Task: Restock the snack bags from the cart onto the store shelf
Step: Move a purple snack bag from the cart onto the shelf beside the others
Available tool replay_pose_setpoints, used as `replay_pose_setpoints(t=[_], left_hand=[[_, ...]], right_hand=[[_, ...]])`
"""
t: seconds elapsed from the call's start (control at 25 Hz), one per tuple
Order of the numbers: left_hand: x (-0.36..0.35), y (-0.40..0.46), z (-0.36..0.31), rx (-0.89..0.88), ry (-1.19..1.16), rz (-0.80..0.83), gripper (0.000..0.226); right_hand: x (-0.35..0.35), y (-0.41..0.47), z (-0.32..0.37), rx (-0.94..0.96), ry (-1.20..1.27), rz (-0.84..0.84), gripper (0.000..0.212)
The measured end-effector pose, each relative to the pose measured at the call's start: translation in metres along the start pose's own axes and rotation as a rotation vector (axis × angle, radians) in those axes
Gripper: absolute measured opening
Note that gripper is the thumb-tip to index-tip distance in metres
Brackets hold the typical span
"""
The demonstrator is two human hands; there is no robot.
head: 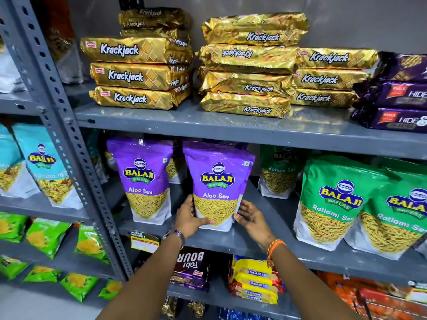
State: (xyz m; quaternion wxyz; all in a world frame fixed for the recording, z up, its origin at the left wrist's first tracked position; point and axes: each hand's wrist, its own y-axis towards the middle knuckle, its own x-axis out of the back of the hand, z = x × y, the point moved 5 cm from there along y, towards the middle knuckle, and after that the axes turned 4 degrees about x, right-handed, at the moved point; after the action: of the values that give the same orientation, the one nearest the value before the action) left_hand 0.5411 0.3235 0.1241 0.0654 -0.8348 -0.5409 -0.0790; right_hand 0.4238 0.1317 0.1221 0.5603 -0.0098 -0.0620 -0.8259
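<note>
- The front Aloo Sev bag [217, 188] is gripped at its lower left corner by the left hand [190, 217]: the thumb is laid across the bag's white base and the fingers are curled behind its edge.
- The right hand [250, 215] is held open, fingers spread, just beside the bag's lower right edge; whether the fingertips touch it cannot be told.
- The bag is stood upright on the middle shelf [231, 241], long axis vertical, printed face turned outward.
- "BALAJI WAFERS" and "Aloo Sev" are read on its purple front.
- A second Aloo Sev bag [142, 179] is stood just to its left, also upright and facing out.
- Green bags [332, 199] marked "BALAJI WAFERS Ratlami Sev" are set to the right on the same shelf.
- Gold "Krackjack" packs [138, 75] are stacked flat on the shelf above, with purple "HIDE &" packs [397, 98] at far right.
- Yellow "MARIE" packs [254, 282] are seen on the shelf below.
</note>
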Motion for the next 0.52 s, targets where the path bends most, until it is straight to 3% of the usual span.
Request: replay_pose_setpoints(t=[0.24,0.44,0.52], left_hand=[[-0.001,0.0,0.0,-0.015,0.049,-0.007,0.091],[-0.005,-0.001,-0.001,0.001,0.005,0.033,0.097],[-0.006,-0.008,0.001,0.043,-0.15,-0.088,0.094]], right_hand=[[-0.01,0.003,-0.007,0.03,0.066,-0.039,0.035],[-0.005,-0.005,0.0,0.01,0.106,-0.061,0.046],[0.012,-0.023,0.004,-0.011,0.179,-0.16,0.049]])
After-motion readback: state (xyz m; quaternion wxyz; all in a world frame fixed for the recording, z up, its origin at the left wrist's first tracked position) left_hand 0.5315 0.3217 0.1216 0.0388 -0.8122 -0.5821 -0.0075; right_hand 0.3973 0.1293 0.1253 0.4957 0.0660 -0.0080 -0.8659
